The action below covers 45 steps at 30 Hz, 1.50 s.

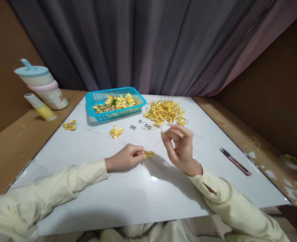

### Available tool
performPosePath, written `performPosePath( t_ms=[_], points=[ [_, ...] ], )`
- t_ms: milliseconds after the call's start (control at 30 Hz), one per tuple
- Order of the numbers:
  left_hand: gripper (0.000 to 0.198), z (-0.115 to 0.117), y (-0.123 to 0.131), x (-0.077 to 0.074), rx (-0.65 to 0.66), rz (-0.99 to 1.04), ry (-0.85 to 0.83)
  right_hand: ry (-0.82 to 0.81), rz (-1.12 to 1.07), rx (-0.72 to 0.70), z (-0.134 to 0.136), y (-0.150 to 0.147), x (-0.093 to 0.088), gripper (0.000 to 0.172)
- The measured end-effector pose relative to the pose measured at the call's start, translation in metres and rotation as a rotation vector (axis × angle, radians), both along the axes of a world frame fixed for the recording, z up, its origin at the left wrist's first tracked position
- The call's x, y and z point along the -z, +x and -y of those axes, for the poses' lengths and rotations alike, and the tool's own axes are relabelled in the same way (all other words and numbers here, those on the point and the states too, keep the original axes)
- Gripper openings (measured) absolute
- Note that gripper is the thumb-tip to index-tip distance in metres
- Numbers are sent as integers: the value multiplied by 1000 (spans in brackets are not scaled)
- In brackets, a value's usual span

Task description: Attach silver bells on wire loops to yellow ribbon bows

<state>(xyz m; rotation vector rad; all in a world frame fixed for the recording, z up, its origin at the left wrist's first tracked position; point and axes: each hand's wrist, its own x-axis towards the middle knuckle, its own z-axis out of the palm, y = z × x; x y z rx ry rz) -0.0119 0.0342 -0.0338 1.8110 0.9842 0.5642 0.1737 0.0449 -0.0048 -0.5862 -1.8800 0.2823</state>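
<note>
My left hand (127, 157) pinches a small yellow ribbon flower (148, 155) just above the white tabletop. From that flower a thin cord (156, 145) runs up to my right hand (179, 147), whose thumb and forefinger are pressed together on it. Beyond my hands lies a heap of yellow ribbon flowers (164, 111) with loose cords and silver beads. Small silver beads (133, 127) sit in front of the heap. A single yellow flower (116, 132) rests farther left, and another folded one (69, 125) is near the table's left side.
A blue plastic basket (90, 111) holding more yellow flowers stands at the back. Thread snips (235, 161) lie on the right. A tumbler (46, 88) and a yellow-and-white cone (40, 107) stand at left. A tape roll (292, 161) and paper scraps (270, 173) lie beyond the right edge.
</note>
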Motion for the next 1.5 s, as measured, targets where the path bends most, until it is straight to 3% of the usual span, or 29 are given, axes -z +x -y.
performPosePath(
  t_ms=[400, 600, 1167, 1500],
  points=[
    [23, 0, 0, 0, 28, -45, 39, 62, -218, 153, -11, 17, -16, 34],
    [22, 1, 0, 1, 36, -50, 51, 48, -271, 146, -16, 20, -19, 32],
    [20, 0, 0, 2, 56, -68, 74, -62, -305, 171, -33, 30, -10, 24],
    [20, 0, -1, 2, 116, -71, 108, -163, -226, 288, -42, 36, 1, 20]
  ],
)
